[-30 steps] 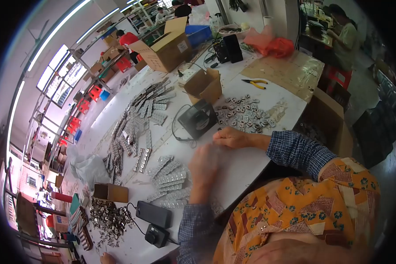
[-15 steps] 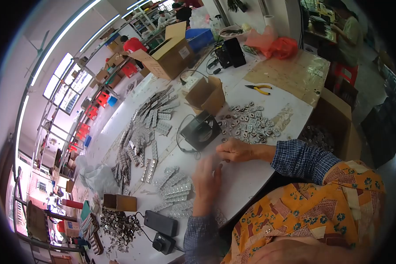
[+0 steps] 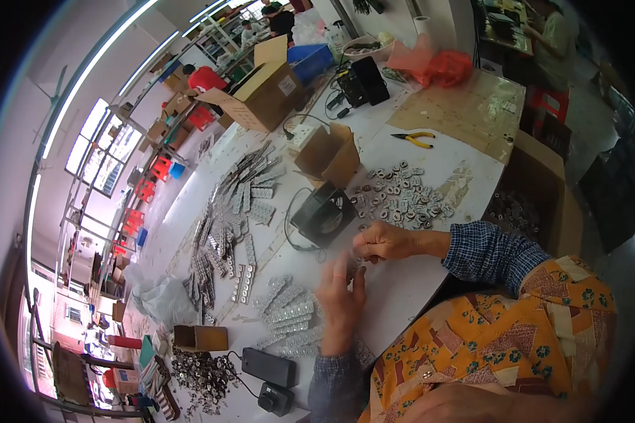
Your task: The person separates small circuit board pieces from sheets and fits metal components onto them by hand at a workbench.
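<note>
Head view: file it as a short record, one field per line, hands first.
left hand: beside the strips, fingers blurred
right hand: fingers curled, close to the left hand
held: too small and blurred to tell
metal pieces: loose heap beyond the right hand
pliers: lying on the table, yellow handles
black device: before an open box
</note>
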### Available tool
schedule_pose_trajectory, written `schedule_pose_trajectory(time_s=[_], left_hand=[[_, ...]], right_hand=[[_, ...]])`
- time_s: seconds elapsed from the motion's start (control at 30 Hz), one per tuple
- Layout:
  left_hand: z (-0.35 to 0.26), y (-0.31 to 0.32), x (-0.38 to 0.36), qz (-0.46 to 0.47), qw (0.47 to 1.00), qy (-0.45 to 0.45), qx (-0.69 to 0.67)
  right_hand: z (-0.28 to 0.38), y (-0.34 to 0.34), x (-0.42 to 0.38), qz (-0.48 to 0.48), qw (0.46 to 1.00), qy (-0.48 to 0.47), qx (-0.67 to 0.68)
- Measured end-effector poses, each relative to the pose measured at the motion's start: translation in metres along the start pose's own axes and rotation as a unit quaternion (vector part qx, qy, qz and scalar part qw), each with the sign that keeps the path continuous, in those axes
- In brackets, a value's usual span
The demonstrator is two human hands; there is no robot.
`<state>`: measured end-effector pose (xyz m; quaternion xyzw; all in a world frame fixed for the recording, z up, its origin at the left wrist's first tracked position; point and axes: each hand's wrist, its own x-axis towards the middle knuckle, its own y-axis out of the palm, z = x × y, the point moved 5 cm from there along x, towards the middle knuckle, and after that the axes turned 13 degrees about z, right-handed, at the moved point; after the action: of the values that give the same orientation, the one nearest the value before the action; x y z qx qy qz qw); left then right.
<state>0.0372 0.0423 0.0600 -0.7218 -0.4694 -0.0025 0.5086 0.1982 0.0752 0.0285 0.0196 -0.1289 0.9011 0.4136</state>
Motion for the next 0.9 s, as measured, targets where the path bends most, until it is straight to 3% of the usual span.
schedule_pose_trajectory(time_s=[0.27, 0.47, 0.57, 0.73, 0.83, 0.9], left_hand=[[0.005, -0.006, -0.005, 0.032, 0.998, 0.003, -0.048], [0.016, -0.007, -0.006, 0.072, 0.993, -0.011, -0.093], [0.014, -0.010, -0.007, 0.091, 0.991, -0.024, -0.096], [0.013, -0.011, -0.006, 0.082, 0.988, -0.019, -0.131], [0.007, -0.024, -0.005, -0.046, 0.996, -0.024, -0.065], [-0.002, -0.031, -0.007, -0.081, 0.996, 0.006, 0.019]], right_hand=[[0.003, 0.009, -0.001, 0.043, 0.996, 0.076, 0.027], [0.013, 0.010, -0.001, 0.033, 0.992, -0.033, -0.120], [0.022, 0.010, 0.000, 0.000, 0.961, -0.093, -0.262], [0.023, 0.006, 0.004, 0.028, 0.973, -0.076, -0.216], [0.030, -0.004, 0.004, 0.010, 0.988, -0.013, -0.153], [0.023, -0.013, 0.004, -0.037, 0.995, 0.029, -0.092]])
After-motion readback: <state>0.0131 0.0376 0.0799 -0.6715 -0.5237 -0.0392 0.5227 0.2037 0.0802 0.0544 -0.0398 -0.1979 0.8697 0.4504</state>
